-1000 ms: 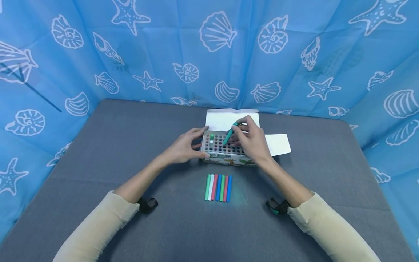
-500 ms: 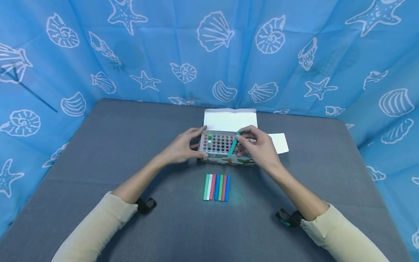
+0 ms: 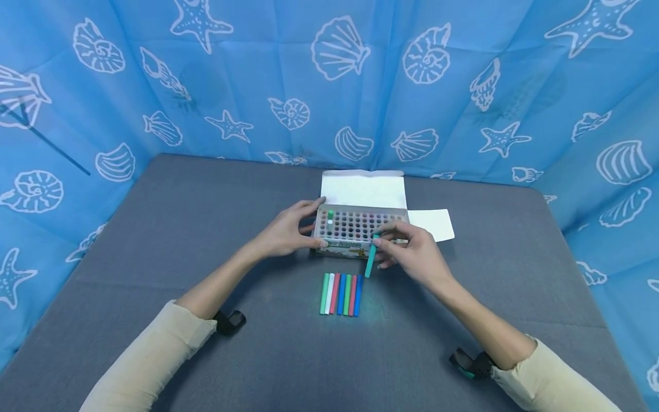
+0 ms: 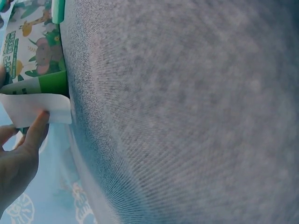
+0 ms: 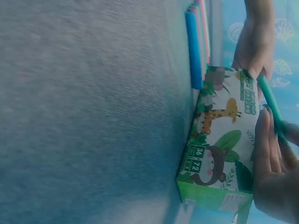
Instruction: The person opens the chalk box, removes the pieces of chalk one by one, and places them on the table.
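the grey table (image 3: 154, 229) carries everything, walled in by a blue seashell cloth (image 3: 340, 86). just beyond both hands stands an open chalk box (image 3: 360, 234), its white flaps folded back and its tray showing rows of holes, a couple of sticks standing at the end by the left hand. the left hand (image 3: 285, 232) curls its fingers round that end of the box, steadying it. nearer the person than the hands lies a tight row of six chalk sticks (image 3: 342, 294). the right hand (image 3: 412, 254) pinches a teal chalk stick (image 3: 370, 256) between thumb and fingertips, held nearly upright in front of the box, just beyond the row's right end. the step looks like laying this stick out; the next move calls for lowering it flat beside the blue one, parallel, without nudging the row.
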Action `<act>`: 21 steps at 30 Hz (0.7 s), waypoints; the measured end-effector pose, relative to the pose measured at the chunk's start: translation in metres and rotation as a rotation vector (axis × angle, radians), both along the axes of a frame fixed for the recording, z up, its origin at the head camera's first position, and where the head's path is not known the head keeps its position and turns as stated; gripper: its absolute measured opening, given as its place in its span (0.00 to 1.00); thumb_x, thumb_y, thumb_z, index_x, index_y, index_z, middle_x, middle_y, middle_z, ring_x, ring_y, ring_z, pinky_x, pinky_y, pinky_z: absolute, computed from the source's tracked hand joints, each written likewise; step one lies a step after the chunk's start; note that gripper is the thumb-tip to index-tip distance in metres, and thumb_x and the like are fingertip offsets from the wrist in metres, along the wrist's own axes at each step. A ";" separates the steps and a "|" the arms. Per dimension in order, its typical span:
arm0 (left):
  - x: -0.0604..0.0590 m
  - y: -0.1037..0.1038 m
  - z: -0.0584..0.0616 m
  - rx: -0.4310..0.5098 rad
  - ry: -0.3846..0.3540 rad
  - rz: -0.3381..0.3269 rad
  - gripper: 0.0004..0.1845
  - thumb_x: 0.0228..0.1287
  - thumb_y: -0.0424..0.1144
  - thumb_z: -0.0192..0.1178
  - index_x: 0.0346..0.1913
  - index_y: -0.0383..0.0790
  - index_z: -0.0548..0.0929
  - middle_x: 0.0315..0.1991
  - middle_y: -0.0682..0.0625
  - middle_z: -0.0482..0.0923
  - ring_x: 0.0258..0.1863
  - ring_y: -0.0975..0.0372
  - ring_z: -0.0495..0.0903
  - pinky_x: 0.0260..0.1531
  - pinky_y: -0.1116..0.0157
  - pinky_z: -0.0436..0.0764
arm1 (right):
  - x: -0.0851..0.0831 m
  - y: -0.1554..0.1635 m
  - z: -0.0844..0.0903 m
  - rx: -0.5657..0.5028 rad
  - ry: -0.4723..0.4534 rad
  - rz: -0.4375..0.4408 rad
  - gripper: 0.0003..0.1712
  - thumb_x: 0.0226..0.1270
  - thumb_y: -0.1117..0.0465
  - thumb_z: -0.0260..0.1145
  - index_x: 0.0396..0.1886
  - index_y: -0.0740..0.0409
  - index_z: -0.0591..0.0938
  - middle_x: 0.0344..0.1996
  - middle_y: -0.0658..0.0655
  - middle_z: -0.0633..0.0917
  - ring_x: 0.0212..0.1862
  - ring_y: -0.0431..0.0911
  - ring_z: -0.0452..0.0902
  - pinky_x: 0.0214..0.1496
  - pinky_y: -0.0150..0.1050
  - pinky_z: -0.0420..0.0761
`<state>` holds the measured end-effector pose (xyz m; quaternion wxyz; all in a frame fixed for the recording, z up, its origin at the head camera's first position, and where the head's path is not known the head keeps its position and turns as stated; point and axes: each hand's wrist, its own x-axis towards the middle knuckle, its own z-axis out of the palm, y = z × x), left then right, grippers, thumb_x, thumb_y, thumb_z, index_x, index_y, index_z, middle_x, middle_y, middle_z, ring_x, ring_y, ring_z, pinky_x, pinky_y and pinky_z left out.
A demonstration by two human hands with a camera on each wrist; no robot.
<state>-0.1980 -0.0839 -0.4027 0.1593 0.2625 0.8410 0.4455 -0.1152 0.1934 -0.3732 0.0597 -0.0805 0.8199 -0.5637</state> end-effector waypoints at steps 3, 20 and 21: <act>0.000 0.001 0.000 -0.002 0.006 0.000 0.51 0.58 0.40 0.74 0.79 0.48 0.53 0.73 0.38 0.56 0.64 0.48 0.73 0.59 0.66 0.80 | 0.004 0.001 -0.003 0.022 -0.014 0.002 0.14 0.70 0.65 0.66 0.51 0.69 0.81 0.35 0.64 0.86 0.33 0.55 0.87 0.34 0.47 0.90; 0.001 0.001 0.002 0.000 0.006 -0.005 0.52 0.58 0.40 0.74 0.80 0.48 0.52 0.73 0.37 0.55 0.64 0.46 0.72 0.59 0.63 0.80 | 0.023 0.004 -0.030 -0.025 -0.203 0.014 0.15 0.66 0.65 0.70 0.49 0.70 0.84 0.31 0.62 0.88 0.31 0.52 0.87 0.35 0.47 0.90; 0.000 0.001 0.002 -0.002 0.007 -0.004 0.52 0.58 0.40 0.74 0.80 0.48 0.53 0.73 0.37 0.55 0.64 0.46 0.73 0.59 0.63 0.80 | 0.023 0.004 -0.032 -0.020 -0.216 0.014 0.15 0.66 0.65 0.70 0.49 0.70 0.84 0.32 0.62 0.88 0.31 0.51 0.87 0.35 0.46 0.90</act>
